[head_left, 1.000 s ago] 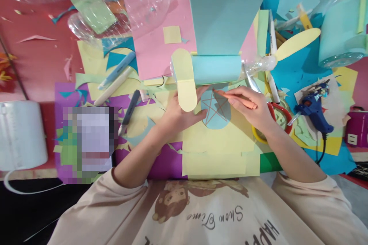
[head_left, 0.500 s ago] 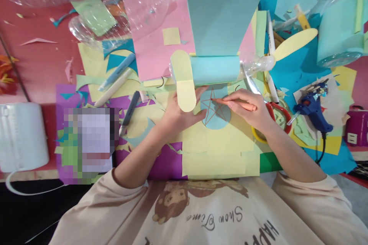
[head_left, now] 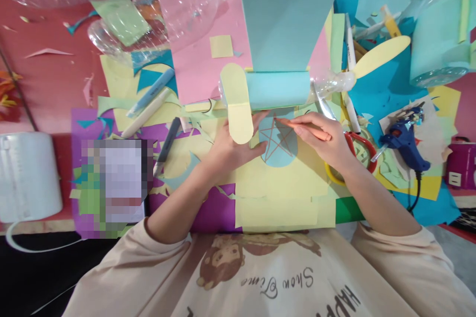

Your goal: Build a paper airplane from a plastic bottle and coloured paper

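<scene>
A light blue paper circle (head_left: 279, 151) with an orange star drawn on it lies on yellow paper (head_left: 282, 183) in front of me. My right hand (head_left: 327, 143) is closed on an orange marker (head_left: 308, 130), whose tip touches the star's upper point. My left hand (head_left: 228, 148) lies flat on the paper, fingertips pressing the circle's left edge. Just beyond the circle lies a paper-wrapped bottle plane (head_left: 277, 89) with a yellow tail piece (head_left: 238, 104) and a yellow propeller (head_left: 381, 54).
Red-handled scissors (head_left: 362, 148) lie under my right wrist. A blue glue gun (head_left: 403, 146) rests to the right. Markers (head_left: 152, 91) and paper scraps lie at the left, clear plastic bottles (head_left: 156, 15) at the back, and a white tape roll (head_left: 28, 176) at the far left.
The marker tip moved down into the star half a second ago, then back up to the star's upper point. My left hand stayed pressed on the circle.
</scene>
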Tool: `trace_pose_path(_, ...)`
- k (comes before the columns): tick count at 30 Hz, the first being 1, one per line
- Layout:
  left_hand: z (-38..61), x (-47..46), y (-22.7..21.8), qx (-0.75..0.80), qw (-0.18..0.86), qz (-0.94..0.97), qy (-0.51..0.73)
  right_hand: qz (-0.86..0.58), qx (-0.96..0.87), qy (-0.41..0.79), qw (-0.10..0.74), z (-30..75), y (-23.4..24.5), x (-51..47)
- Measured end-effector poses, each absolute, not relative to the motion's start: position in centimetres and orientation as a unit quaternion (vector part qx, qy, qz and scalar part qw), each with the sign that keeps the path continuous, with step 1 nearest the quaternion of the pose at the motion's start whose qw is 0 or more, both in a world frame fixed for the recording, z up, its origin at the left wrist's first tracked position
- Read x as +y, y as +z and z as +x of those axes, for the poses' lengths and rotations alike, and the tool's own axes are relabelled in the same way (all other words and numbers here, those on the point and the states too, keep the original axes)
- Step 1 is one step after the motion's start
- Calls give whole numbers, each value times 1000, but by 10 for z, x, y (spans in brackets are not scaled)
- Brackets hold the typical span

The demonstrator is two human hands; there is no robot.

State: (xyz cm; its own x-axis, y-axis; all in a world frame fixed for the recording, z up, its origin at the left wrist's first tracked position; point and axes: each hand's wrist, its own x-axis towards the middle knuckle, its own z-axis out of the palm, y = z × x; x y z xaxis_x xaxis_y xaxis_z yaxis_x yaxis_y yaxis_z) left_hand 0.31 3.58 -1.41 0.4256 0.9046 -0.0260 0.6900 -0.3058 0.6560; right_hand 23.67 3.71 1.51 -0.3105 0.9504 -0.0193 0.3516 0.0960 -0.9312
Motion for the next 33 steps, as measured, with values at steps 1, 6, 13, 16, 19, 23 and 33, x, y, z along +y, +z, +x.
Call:
trace_pose_path(1,3,36,-14,505,303,788,177,-490,-661,466,324,237,15,37)
trace_pose_path(6,4,35,-11,511,301,786,173,-498,-663,454,325,236,15,38)
trace_pose_path(13,3,35,-12,510,300,788,169,-504,-654,460,326,236,14,37)
trace_pose_path(16,3,36,-12,510,301,788,170,-498,-631,493,333,236,16,36)
trace_pose_path(19,3,36,-13,506,303,789,172,-499,-637,487,329,237,17,35)
trace_pose_path(23,3,36,-14,504,297,791,181,-492,-650,480,324,238,16,36)
trace_pose_path(33,3,36,-11,505,294,793,170,-478,-660,486,315,241,14,36)
